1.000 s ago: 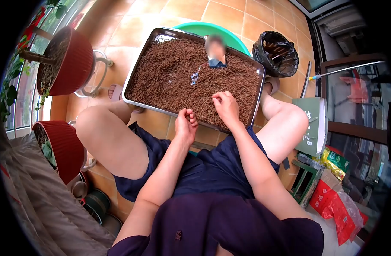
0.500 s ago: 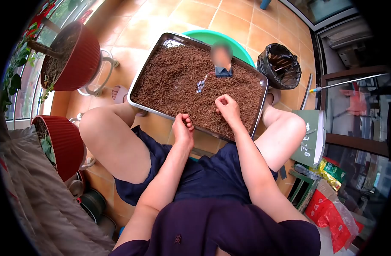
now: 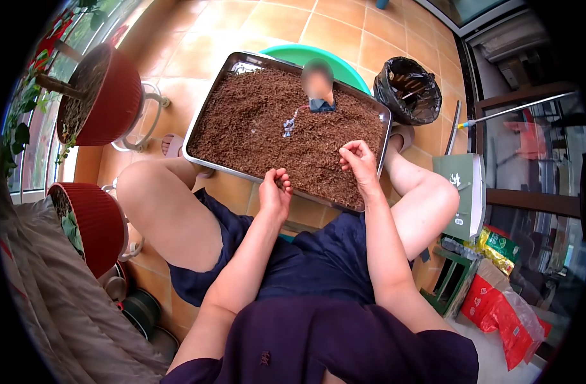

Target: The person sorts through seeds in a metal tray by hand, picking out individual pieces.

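A metal tray full of loose brown granules lies across in front of my knees. My left hand is at its near edge, palm turned up and fingers curled in; whatever the fingers may hold is hidden. Above the right part of the granules, my right hand has thumb and fingertips pinched together, and anything between them is too small to make out. On the granules rest a small bluish-white trinket and, farther back, a dark phone or card with a picture, its upper part blurred.
Behind the tray is a green basin. A bin with a black bag stands at the back right. Red planters on wheeled stands are at left. To the right are a green book or box and a red plastic bag.
My right hand has moved to the right over the granules, still pinched. The left hand stays curled at the tray's near edge. The view has shifted slightly.
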Tool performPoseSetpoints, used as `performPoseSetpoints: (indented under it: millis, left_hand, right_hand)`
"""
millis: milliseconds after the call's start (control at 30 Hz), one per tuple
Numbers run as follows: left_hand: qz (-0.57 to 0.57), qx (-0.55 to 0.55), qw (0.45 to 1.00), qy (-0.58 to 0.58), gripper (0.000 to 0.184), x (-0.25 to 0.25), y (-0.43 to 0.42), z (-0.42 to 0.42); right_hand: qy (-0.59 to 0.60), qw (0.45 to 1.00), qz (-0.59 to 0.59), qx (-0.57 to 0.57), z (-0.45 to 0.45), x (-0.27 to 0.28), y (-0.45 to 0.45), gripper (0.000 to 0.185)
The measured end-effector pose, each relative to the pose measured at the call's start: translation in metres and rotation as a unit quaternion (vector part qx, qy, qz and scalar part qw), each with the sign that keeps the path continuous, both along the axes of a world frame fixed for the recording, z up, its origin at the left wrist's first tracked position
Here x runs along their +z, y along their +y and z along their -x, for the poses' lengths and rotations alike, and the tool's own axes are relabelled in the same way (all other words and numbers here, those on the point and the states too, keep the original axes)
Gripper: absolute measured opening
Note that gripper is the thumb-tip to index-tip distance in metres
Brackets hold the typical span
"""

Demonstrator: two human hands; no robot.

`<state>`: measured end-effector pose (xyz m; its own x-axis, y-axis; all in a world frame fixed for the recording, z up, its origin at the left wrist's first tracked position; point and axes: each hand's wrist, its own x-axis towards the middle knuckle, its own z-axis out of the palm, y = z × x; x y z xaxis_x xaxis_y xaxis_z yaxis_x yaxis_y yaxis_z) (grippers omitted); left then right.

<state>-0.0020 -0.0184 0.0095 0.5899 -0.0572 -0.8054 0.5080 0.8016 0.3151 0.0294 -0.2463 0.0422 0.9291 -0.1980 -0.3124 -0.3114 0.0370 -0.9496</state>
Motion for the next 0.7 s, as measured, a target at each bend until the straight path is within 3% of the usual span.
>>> performPoseSetpoints:
  millis: [167,333,400,567,700]
  left_hand:
    - [0.039,-0.056,0.997,-0.036,0.03,-0.014,-0.002,0.005]
    - [0.103,-0.05,0.993,-0.037,0.032,0.013,-0.012,0.004]
    - [0.057,0.001,0.998,0.013,0.031,0.006,-0.011,0.007]
    - [-0.046,0.099,0.992,0.061,0.021,-0.007,0.015,0.011]
    - [-0.061,0.13,0.989,0.04,0.019,0.001,0.033,0.012]
  right_hand:
    - [0.03,0.998,0.055,-0.009,0.004,-0.011,0.004,0.016]
    - [0.029,0.982,0.111,0.149,0.016,0.009,0.055,0.017]
    - [0.031,0.96,0.108,0.256,0.019,0.023,0.074,0.02]
    - [-0.082,0.936,0.277,0.202,-0.001,-0.005,0.1,0.012]
    - [-0.189,0.873,0.358,0.271,-0.014,-0.027,0.137,0.011]
